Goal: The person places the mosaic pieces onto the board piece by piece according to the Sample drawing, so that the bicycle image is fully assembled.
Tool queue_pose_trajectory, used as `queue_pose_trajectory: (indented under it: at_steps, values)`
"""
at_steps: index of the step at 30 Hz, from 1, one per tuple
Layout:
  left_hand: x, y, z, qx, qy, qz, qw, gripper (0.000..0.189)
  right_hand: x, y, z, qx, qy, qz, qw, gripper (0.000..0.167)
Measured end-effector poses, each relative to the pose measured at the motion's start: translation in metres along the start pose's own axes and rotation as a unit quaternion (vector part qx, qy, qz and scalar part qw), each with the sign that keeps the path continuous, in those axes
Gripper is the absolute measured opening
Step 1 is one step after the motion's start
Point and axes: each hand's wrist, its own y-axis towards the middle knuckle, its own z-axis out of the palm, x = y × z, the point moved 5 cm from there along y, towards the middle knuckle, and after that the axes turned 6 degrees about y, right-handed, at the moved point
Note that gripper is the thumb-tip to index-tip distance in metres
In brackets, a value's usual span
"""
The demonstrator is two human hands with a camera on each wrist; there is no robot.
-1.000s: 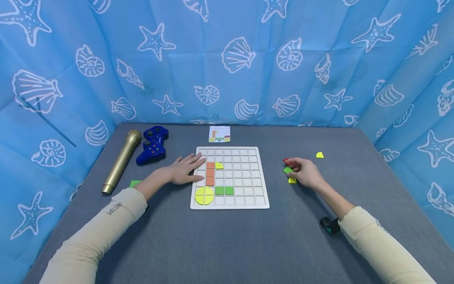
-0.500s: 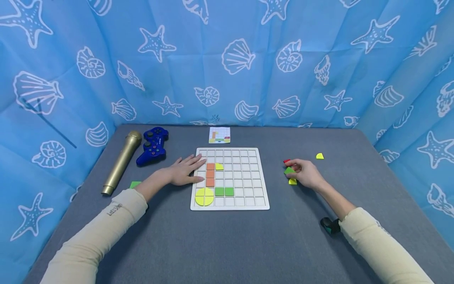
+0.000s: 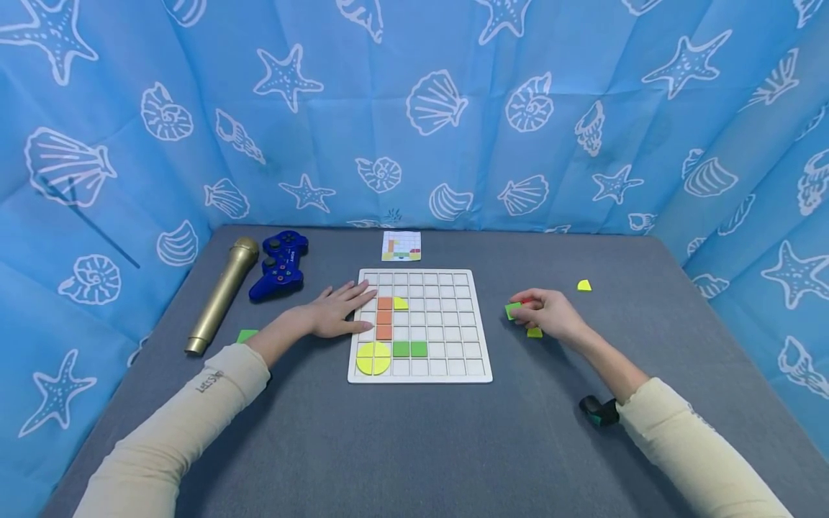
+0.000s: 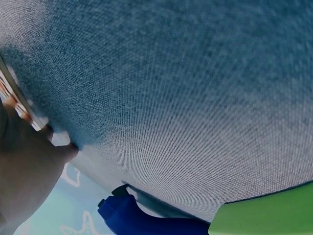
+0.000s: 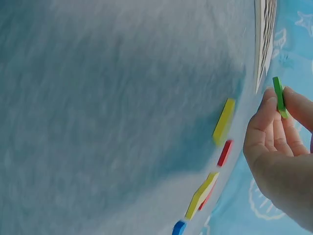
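Observation:
My right hand (image 3: 550, 314) pinches a green square tile (image 3: 512, 311) between thumb and fingertips, lifted off the table to the right of the white grid board (image 3: 482, 370). In the right wrist view the tile is held edge-on. Just below that hand lie a yellow tile (image 3: 534, 332) and a red tile (image 5: 225, 152). My left hand (image 3: 337, 311) rests with spread fingers on the board's left edge. On the board sit a column of orange squares (image 3: 384, 317), a yellow quarter-round tile (image 3: 401, 303), a yellow circle of quarter tiles (image 3: 373, 358) and two green squares (image 3: 410, 349).
A pattern card (image 3: 401, 246) lies behind the board. At the left are a gold microphone (image 3: 223, 295), a blue game controller (image 3: 280, 265) and a green piece (image 3: 246, 335) partly behind my forearm. A yellow quarter-round tile (image 3: 584, 285) lies far right; the right wrist view shows a blue piece (image 5: 179, 227).
My right hand has raised the green tile from among the loose pieces and shifted slightly left with it. The left hand has stayed in place on the board.

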Motion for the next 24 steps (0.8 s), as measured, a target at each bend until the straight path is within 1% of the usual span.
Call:
queue_pose_trajectory:
  at_steps: [6, 9, 13, 18, 21, 24]
  values:
    - [0.003, 0.002, 0.002, -0.001, -0.005, -0.003, 1.0, 0.077, 0.009, 0.0, 0.016, 0.012, 0.004, -0.006, 0.9999, 0.04]
    - [0.002, 0.001, 0.001, 0.001, -0.004, -0.005, 1.0, 0.077, 0.012, 0.001, 0.025, 0.02, 0.022, -0.007, 0.9995, 0.04]
    - [0.0, -0.001, 0.0, -0.001, -0.007, 0.001, 1.0, 0.079, 0.017, 0.001, 0.035, 0.028, 0.05, -0.007, 0.9983, 0.04]
    - [-0.001, -0.002, -0.001, -0.003, -0.002, 0.001, 1.0, 0.078, 0.024, 0.0, 0.05, 0.056, 0.092, -0.007, 0.9942, 0.037]
    - [-0.003, -0.003, -0.003, -0.004, -0.002, 0.003, 1.0, 0.078, 0.026, -0.002, 0.06, 0.079, 0.117, 0.004, 0.99, 0.034]
    - [-0.004, -0.004, -0.004, -0.003, -0.002, 0.002, 1.0, 0.078, 0.027, -0.003, 0.07, 0.097, 0.128, 0.01, 0.987, 0.033]
